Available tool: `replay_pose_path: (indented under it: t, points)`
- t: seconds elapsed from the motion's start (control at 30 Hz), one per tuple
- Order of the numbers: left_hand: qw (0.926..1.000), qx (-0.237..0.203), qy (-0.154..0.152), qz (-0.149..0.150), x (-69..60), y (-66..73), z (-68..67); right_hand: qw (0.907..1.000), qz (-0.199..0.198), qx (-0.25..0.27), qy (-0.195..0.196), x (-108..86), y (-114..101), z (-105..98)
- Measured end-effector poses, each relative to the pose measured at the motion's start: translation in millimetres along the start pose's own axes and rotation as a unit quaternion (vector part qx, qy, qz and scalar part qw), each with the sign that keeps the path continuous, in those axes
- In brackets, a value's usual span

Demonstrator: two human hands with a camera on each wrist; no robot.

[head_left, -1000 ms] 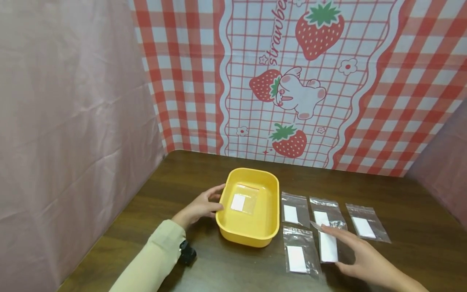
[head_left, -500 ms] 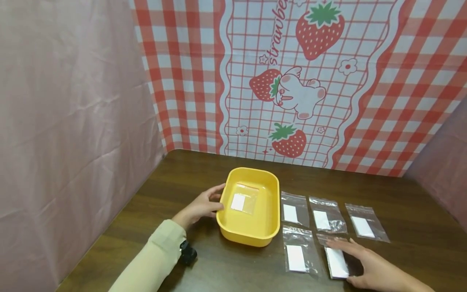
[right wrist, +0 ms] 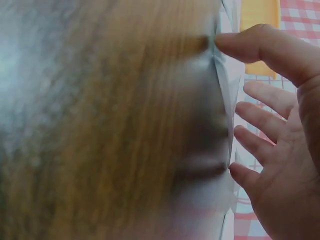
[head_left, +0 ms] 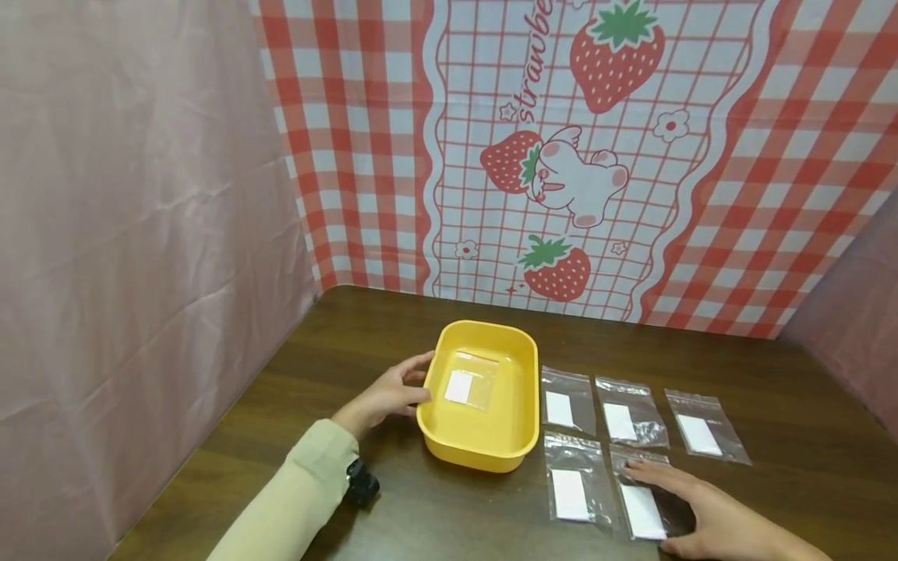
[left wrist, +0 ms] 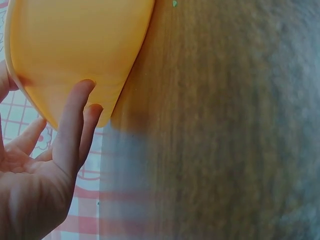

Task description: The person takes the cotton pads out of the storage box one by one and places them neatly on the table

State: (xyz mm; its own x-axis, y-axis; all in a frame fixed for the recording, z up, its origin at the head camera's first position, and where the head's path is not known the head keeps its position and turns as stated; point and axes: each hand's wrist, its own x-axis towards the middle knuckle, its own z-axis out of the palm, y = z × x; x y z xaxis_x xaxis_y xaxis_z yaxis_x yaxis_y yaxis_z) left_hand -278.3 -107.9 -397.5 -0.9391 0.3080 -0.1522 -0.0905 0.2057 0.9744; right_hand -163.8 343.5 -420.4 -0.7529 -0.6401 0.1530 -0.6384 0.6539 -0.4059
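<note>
With its fingers against the wall, my left hand [head_left: 382, 397] steadies the left side of a yellow plastic basin [head_left: 486, 460]. The left wrist view shows extended fingers [left wrist: 75, 120] on the basin's outer wall [left wrist: 85, 40]. Inside the basin lies a small clear zip bag [head_left: 460, 387] with a white rectangle in it. My right hand [head_left: 708, 510] spreads over another zip bag [head_left: 641, 512] lying on the table. Its fingertips touch the bag's top and its thumb the lower corner. In the right wrist view, thumb and fingertips meet the edge of that bag [right wrist: 226, 80].
Several similar zip bags lie right of the basin: one bag [head_left: 570, 495] near the front, then a back row of a left bag [head_left: 559, 410], a middle bag [head_left: 620, 422] and a right bag [head_left: 699, 435]. A checked strawberry cloth [head_left: 365, 156] hangs behind the wooden table [head_left: 435, 522].
My right hand has lowered its zip bag onto the table, shifting right and toward me, and its grip has loosened. The middle back bag is now uncovered. My left hand and the basin have stayed put.
</note>
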Motion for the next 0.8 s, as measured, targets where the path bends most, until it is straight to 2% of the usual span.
replay_pose_path:
  t: [0.07, 0.13, 0.27, 0.4, 0.6, 0.7, 0.8]
  points:
    - [1.0000, -0.002, 0.001, 0.000, 4.4, -6.4, -1.0, 0.9999, 0.001, 0.005, 0.011, 1.0, -2.5, -1.4]
    - [1.0000, -0.002, 0.000, 0.002, 4.1, -7.0, -1.1, 0.9996, 0.007, 0.018, 0.023, 2.7, -5.5, -3.6]
    - [1.0000, -0.007, -0.001, 0.006, 3.4, -7.9, -1.6, 0.9969, 0.018, 0.010, 0.076, 10.3, -12.2, -5.4]
    - [0.9999, -0.012, -0.002, 0.006, 3.1, -8.0, -1.4, 0.9911, 0.042, 0.002, 0.127, 21.1, -19.7, -4.9]
    - [0.9998, -0.013, -0.007, 0.013, 4.1, -6.6, -0.1, 0.9808, 0.092, 0.018, 0.171, 37.0, -29.2, -3.7]
    - [0.9999, -0.011, -0.004, 0.011, 3.8, -5.7, -0.3, 0.9768, 0.109, 0.049, 0.178, 46.3, -32.2, -3.2]
    - [0.9999, -0.009, 0.000, 0.008, 4.0, -5.2, -0.9, 0.9725, 0.099, 0.100, 0.185, 56.8, -33.6, -3.0]
